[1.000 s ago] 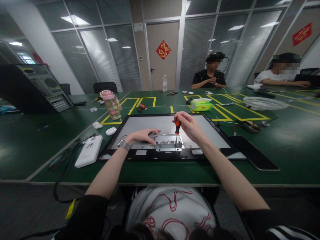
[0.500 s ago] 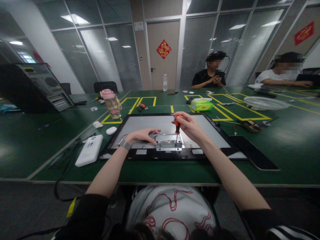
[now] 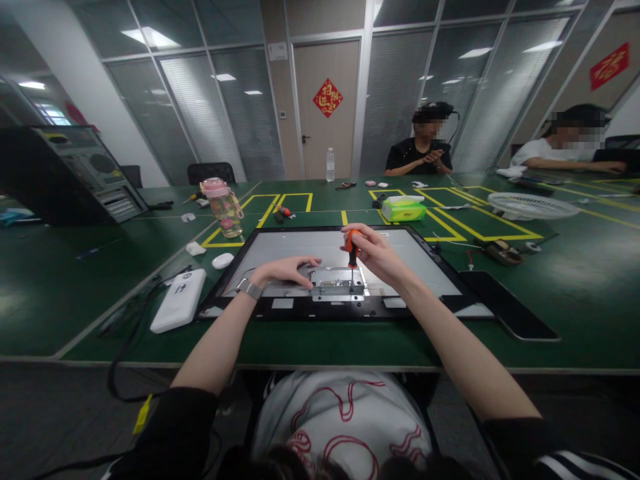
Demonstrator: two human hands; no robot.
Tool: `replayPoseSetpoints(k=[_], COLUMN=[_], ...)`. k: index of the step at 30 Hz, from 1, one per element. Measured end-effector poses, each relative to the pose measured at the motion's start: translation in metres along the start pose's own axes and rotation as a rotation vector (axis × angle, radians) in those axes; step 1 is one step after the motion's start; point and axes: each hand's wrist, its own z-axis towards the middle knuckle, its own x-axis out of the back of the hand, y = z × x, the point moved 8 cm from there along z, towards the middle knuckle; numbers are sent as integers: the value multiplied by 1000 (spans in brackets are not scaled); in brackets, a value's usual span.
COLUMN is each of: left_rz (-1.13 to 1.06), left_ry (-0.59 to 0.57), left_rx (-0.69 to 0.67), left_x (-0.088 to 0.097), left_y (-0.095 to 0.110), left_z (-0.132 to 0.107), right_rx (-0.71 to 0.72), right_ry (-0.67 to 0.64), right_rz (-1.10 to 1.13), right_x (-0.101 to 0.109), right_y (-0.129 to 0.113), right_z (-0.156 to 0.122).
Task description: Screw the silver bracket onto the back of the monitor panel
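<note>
1. The screwdriver [image 3: 353,248], with an orange and black handle, stands almost upright. Its tip is down at the far right corner of the metal bracket [image 3: 336,285]. The bracket sits at the near edge of the monitor panel [image 3: 280,250], straight in front of me on the green table [image 3: 320,347]. I cannot tell whether the tip is seated in a screw head; it is too small to see.
2. My right hand [image 3: 377,255] has its fingers closed round the top of the handle.
3. My left hand [image 3: 283,270] lies flat on the panel with its fingers open and stretched out. The fingertips touch the bracket's left end.
4. I judge the step goes best with the shaft held plumb and the push straight down. The turn should come from the fingertips, with the left hand weighing on the bracket so it cannot creep. A slip would send the tip onto the grey sheet just beside it.
5. Left of the panel lies a white power bank [image 3: 179,301], and a pink-lidded bottle [image 3: 223,208] stands farther off.
6. A black slab [image 3: 505,308] lies just beside the panel's near right corner.
7. On the far side are a green tissue pack [image 3: 403,210] and, to the right, a white fan grille [image 3: 530,205].
8. Two people sit at the far side, their hands well apart from mine.
</note>
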Motion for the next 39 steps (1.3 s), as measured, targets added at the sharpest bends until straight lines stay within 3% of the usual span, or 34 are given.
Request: replayPoseSetpoints(k=[5, 18, 25, 32, 39], left_rz=[-10, -8, 0, -3, 7], left_ry=[-8, 10, -3, -7, -1], left_rx=[8, 4, 15, -2, 13], left_x=[-1, 0, 0, 0, -1], left_y=[4, 2, 4, 0, 3], left_z=[-1, 0, -2, 0, -1], right_rx=[-16, 67, 120, 113, 234], right_ry=[-50, -32, 60, 10, 68], right_rz=[24, 19, -121, -88, -292], right_x=[-6, -3, 11, 5, 11], right_y=[4, -3, -5, -7, -22], right_z=[0, -1, -1, -1, -4])
